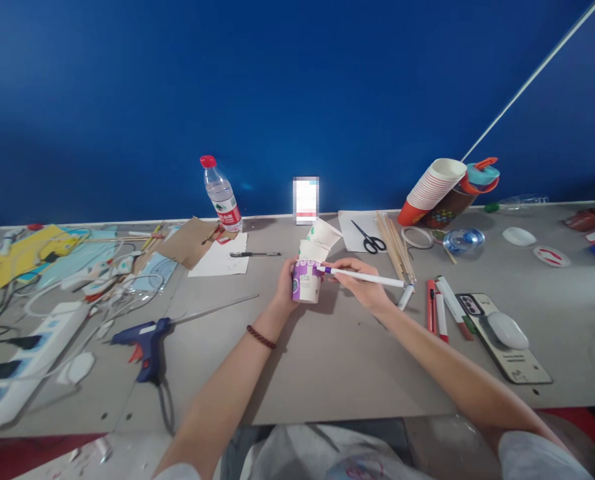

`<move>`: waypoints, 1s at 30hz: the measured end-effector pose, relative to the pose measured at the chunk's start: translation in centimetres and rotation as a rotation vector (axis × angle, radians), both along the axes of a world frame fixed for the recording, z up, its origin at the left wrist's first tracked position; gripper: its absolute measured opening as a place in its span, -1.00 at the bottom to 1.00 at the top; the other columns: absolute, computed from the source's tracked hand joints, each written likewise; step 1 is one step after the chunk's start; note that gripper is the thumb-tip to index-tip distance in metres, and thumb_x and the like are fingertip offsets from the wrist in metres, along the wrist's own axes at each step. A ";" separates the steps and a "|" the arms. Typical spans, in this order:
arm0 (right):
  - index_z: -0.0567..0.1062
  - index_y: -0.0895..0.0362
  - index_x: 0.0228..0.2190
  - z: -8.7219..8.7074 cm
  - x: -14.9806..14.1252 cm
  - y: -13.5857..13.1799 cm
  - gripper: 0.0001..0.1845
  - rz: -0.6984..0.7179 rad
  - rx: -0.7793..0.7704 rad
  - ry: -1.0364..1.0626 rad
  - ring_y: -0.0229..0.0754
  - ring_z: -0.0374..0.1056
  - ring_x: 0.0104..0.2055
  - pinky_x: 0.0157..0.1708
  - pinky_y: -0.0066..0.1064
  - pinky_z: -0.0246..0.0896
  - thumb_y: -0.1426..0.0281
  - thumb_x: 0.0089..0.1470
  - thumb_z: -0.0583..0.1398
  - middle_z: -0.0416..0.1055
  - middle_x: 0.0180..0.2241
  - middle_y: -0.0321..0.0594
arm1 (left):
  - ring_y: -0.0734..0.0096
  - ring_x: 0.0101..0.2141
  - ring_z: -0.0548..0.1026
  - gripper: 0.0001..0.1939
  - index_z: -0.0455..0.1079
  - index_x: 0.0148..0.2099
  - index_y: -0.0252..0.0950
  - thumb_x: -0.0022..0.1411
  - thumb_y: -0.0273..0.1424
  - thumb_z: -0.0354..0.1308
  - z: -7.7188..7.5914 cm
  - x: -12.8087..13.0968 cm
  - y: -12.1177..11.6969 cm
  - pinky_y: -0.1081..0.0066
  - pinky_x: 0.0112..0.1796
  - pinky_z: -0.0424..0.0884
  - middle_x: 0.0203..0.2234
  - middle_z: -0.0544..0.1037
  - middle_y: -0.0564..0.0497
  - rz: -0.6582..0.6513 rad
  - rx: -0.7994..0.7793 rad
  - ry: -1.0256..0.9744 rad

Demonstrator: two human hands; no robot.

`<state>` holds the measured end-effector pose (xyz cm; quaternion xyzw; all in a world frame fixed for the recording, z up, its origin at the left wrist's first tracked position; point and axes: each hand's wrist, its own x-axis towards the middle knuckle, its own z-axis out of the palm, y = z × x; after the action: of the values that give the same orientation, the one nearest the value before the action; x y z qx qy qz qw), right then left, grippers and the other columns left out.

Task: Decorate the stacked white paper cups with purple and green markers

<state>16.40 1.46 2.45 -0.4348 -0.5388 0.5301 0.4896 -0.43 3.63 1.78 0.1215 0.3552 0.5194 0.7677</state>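
Observation:
Near the middle of the table, my left hand (286, 287) is closed around a paper cup (307, 283) with purple print. Two more white paper cups (323, 235) rise above it, the top one tilted to the right; how they are joined I cannot make out. My right hand (361, 285) grips a white marker (372, 277) with a purple tip. The tip points left and is at the upper side of the printed cup; whether it touches is too small to tell.
On the left are a blue glue gun (150, 340), a power strip (37, 360) with cables, and a water bottle (222, 197). Rightward are scissors (370, 239), wooden sticks (396, 247), stacked paper cups (435, 187), several markers (452, 303) and a phone (507, 347). A pen (255, 254) lies behind my left hand.

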 end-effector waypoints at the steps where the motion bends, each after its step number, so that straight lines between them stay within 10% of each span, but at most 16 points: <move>1: 0.57 0.10 -0.34 -0.1 0.0 0.0 -0.65 -0.005 0.004 -0.004 -0.10 0.55 -0.25 -0.13 -0.18 0.51 0.09 -0.07 0.34 0.60 -0.17 -0.12 | 0.32 -0.54 0.53 -0.77 0.44 -0.28 -0.37 0.17 -0.32 0.04 0.0 0.0 0.0 0.30 -0.37 0.52 -0.52 0.58 -0.07 0.005 -0.007 0.000; 17: 0.59 0.11 -0.37 -0.5 0.4 0.0 -0.76 0.062 0.076 -0.097 0.07 0.45 0.04 -0.10 -0.19 0.44 0.19 0.00 0.31 0.59 -0.14 -0.07 | 0.35 -0.53 0.52 -0.75 0.44 -0.30 -0.37 0.18 -0.30 0.04 -0.5 -0.2 0.2 0.38 -0.39 0.49 -0.51 0.58 -0.07 0.001 0.032 0.040; 30: 0.59 0.10 -0.28 -0.9 0.3 0.3 -0.67 -0.026 0.023 -0.097 -0.13 0.52 -0.29 -0.18 -0.24 0.51 0.14 -0.03 0.32 0.60 -0.22 -0.14 | 0.33 -0.58 0.50 -0.78 0.42 -0.32 -0.36 0.16 -0.30 0.07 -0.1 0.0 0.0 0.34 -0.46 0.48 -0.55 0.55 -0.06 -0.010 0.003 0.037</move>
<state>16.68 1.71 1.56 -0.4613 -0.5620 0.4958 0.4749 -0.44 3.64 1.66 0.1342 0.3679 0.5138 0.7633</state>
